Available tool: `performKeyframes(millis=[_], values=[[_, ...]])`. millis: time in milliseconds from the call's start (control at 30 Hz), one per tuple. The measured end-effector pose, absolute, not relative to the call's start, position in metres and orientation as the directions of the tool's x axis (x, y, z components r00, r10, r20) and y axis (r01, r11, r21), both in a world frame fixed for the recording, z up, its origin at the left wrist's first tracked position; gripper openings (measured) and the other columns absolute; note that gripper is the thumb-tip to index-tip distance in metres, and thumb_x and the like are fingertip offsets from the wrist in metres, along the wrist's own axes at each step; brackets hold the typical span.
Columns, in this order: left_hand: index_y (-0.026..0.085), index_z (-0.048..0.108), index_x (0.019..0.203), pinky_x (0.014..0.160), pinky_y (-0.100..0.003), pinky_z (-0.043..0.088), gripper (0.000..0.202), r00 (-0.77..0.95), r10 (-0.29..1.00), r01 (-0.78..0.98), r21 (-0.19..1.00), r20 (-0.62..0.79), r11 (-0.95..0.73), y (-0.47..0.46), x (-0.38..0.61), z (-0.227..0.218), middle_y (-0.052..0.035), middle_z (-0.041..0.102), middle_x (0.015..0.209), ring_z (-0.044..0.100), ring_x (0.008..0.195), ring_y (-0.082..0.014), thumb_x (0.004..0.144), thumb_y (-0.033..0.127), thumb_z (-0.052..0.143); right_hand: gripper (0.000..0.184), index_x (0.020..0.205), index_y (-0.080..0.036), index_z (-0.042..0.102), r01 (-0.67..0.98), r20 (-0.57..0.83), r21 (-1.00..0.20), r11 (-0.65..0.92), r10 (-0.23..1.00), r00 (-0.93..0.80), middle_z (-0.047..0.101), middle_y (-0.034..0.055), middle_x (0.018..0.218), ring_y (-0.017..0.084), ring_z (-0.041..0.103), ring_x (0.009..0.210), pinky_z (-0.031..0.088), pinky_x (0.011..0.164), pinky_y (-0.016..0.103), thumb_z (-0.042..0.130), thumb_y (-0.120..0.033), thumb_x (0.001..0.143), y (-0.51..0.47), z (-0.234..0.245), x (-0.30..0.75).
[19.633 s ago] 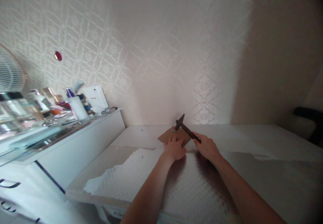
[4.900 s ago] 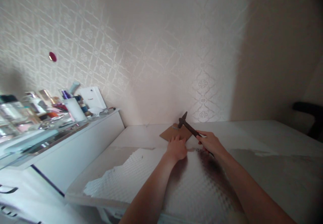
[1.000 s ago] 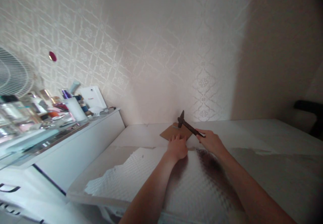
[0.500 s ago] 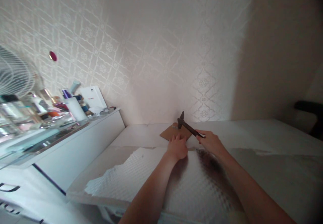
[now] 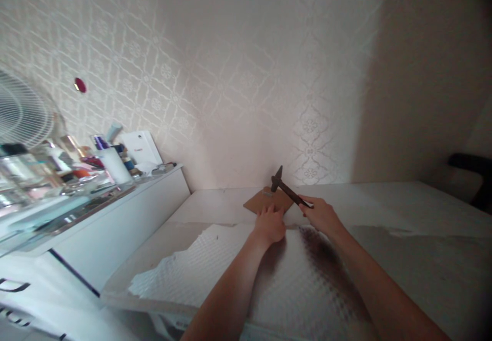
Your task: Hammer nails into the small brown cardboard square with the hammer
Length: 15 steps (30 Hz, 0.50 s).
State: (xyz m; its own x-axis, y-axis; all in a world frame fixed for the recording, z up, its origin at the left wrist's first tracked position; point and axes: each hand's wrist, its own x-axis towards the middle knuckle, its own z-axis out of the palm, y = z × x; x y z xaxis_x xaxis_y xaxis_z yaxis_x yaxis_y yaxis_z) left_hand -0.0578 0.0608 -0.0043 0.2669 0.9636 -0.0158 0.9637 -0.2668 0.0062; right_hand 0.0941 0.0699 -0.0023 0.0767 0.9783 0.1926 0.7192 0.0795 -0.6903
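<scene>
My right hand (image 5: 318, 213) is closed round the handle of a hammer (image 5: 289, 191). The hammer's dark head hangs just above a flat brown board (image 5: 253, 203), near the board's far corner. A small silvery metal piece (image 5: 267, 192) lies on the board beside the hammer head; its exact kind is too small to tell. My left hand (image 5: 271, 223) rests on the near part of the board, its fingers spread and pressing down flat. Under my forearms lies a white, bubble-textured sheet (image 5: 207, 259) on the table (image 5: 230, 208).
On the left stands a white cabinet (image 5: 115, 228) crowded with bottles (image 5: 115, 166), tubes and a white box (image 5: 142, 147). Behind it is a fan (image 5: 25, 108). The patterned wall (image 5: 246, 100) borders the table's far edge. A black armrest-like object (image 5: 471, 162) is at the right.
The hammer head has risen slightly off the board, tilting up a little in my right hand. My left hand and the board have stayed in place.
</scene>
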Motion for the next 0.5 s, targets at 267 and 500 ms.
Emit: performKeyframes(millis=[267, 500], values=[[0.022, 0.036, 0.136, 0.101, -0.047, 0.032, 0.052, 0.279, 0.96, 0.96, 0.013, -0.023, -0.279, 0.0601, -0.0574, -0.0029, -0.0115, 0.037, 0.138, 0.036, 0.124, -0.0315, 0.084, 0.025, 0.036, 0.04, 0.12, -0.024, 0.061, 0.743, 0.189, -0.665, 0.07, 0.979, 0.077, 0.068, 0.005, 0.074, 0.019, 0.062, 0.069, 0.042, 0.062, 0.024, 0.045, -0.026, 0.083, 0.0687, -0.0001, 0.0942], [0.023, 0.037, 0.135, 0.1, -0.047, 0.033, 0.051, 0.271, 0.963, 0.963, 0.018, -0.015, -0.27, 0.0609, -0.0572, -0.0045, -0.011, 0.04, 0.136, 0.037, 0.123, -0.031, 0.084, 0.024, 0.037, 0.039, 0.12, -0.024, 0.061, 0.74, 0.192, -0.668, 0.079, 0.979, 0.068, 0.067, 0.0043, 0.073, 0.018, 0.062, 0.07, 0.042, 0.062, 0.023, 0.046, -0.026, 0.084, 0.0688, -0.0009, 0.0937]])
